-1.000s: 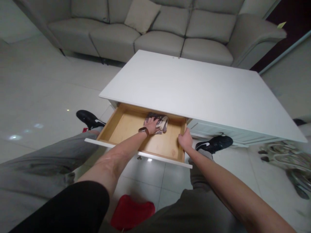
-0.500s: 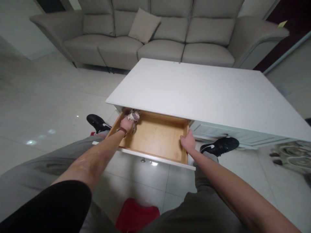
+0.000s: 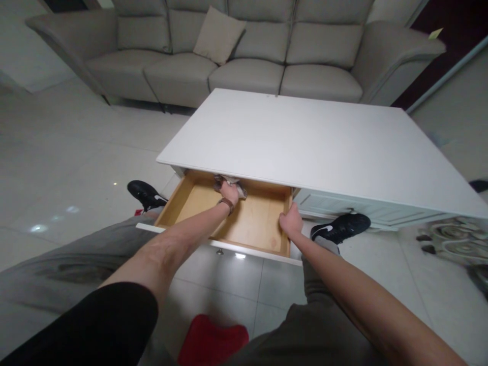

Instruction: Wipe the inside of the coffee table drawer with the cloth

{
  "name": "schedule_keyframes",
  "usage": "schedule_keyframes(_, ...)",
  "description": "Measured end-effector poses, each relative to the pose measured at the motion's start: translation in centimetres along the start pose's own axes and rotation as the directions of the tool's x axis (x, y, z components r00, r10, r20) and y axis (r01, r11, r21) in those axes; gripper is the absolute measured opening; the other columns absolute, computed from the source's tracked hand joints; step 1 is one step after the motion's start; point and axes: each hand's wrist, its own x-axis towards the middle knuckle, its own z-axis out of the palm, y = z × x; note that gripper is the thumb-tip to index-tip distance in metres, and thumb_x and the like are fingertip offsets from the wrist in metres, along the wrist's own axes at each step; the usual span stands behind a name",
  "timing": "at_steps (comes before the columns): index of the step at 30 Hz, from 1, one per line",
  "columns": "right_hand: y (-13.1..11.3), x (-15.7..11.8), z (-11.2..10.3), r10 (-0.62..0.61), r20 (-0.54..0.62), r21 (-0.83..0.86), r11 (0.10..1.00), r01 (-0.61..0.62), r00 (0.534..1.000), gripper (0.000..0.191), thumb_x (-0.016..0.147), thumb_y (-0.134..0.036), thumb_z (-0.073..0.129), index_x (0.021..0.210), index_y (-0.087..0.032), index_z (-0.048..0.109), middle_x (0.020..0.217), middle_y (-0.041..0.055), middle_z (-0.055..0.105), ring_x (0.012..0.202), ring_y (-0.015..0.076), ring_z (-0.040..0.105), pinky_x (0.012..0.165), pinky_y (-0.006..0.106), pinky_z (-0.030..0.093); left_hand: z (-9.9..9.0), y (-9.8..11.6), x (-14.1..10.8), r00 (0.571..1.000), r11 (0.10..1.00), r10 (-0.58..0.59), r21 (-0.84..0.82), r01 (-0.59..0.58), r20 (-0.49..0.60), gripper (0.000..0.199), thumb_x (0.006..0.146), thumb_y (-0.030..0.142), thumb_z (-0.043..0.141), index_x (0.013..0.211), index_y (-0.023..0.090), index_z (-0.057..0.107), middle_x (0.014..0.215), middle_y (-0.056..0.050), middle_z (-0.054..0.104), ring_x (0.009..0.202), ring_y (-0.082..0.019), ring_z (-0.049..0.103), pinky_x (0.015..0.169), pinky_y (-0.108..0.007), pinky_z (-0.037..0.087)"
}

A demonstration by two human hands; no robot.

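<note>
Inside the pulled-out wooden drawer, my left hand is closed on a crumpled, light patterned cloth, near the back of the drawer. A brown band circles the left wrist. My right hand grips the drawer's right side wall, its fingers wrapped over the edge. The drawer has a white front with a small metal knob and juts out from under the white tabletop.
A grey sofa with a beige cushion stands behind the table. Black shoes flank the drawer. A red object lies low in front. At the right is a patterned item on the floor.
My left hand has moved right along the back of the drawer with the cloth. The right hand still holds the drawer's side. The view has shifted slightly.
</note>
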Motion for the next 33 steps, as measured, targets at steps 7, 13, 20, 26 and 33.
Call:
schedule_keyframes(7, 0.0, 0.4, 0.3, -0.011, -0.012, 0.018, 1.000, 0.011, 1.000, 0.036, 0.092, -0.025, 0.050, 0.126, -0.018, 0.048, 0.113, 0.0131, 0.068, 0.100, 0.0254, 0.067, 0.079, 0.033, 0.049, 6.9, 5.2, -11.9, 0.829, 0.929, 0.331, 0.001, -0.371, 0.450, 0.034, 0.089, 0.009, 0.053, 0.117, 0.023, 0.067, 0.111, -0.014, 0.077, 0.103, -0.024, 0.072, 0.092, -0.033, 0.053)
schedule_keyframes(13, 0.1, 0.6, 0.2, -0.035, -0.022, 0.053, 0.998, 0.036, 0.999, 0.032, 0.095, -0.033, 0.049, 0.123, -0.018, 0.051, 0.113, 0.0139, 0.068, 0.099, 0.0255, 0.067, 0.080, 0.033, 0.049, 6.9, 5.7, -12.2, 0.569, 0.785, 0.484, -0.042, -0.619, 0.665, 0.051, 0.089, 0.011, 0.055, 0.135, 0.031, 0.063, 0.119, -0.015, 0.075, 0.109, -0.026, 0.071, 0.089, -0.034, 0.053)
schedule_keyframes(20, -0.2, 0.3, -0.2, -0.004, 0.005, 0.048, 0.999, 0.004, 1.000, 0.036, 0.092, -0.031, 0.052, 0.125, -0.019, 0.048, 0.118, 0.0138, 0.066, 0.101, 0.0265, 0.067, 0.082, 0.036, 0.051, 2.3, 2.5, -7.2, 0.382, 0.616, 0.479, 0.007, -0.788, 0.790, 0.038, 0.089, 0.022, 0.061, 0.121, 0.038, 0.075, 0.133, -0.012, 0.068, 0.110, -0.029, 0.069, 0.095, -0.038, 0.049)
schedule_keyframes(26, -0.3, 0.4, -0.4, 0.014, 0.032, -0.002, 1.000, -0.014, 0.999, 0.042, 0.088, -0.021, 0.052, 0.129, -0.017, 0.046, 0.119, 0.0151, 0.065, 0.105, 0.0275, 0.067, 0.084, 0.038, 0.052, -2.7, 0.2, -3.9, 0.530, 0.576, 0.389, 0.250, -0.778, 0.753, 0.041, 0.095, 0.017, 0.048, 0.122, 0.034, 0.075, 0.137, -0.018, 0.063, 0.119, -0.030, 0.064, 0.099, -0.041, 0.045)
schedule_keyframes(33, -0.2, 0.6, -0.1, -0.004, 0.042, 0.001, 1.000, 0.004, 0.999, 0.042, 0.088, -0.020, 0.053, 0.129, -0.016, 0.045, 0.118, 0.0165, 0.065, 0.105, 0.0276, 0.068, 0.083, 0.038, 0.052, -13.9, -1.8, 4.3, 0.754, 0.520, 0.202, 0.584, -0.623, 0.625, 0.023, 0.089, 0.022, 0.058, 0.102, 0.016, 0.075, 0.108, -0.021, 0.072, 0.113, -0.036, 0.063, 0.101, -0.049, 0.043)
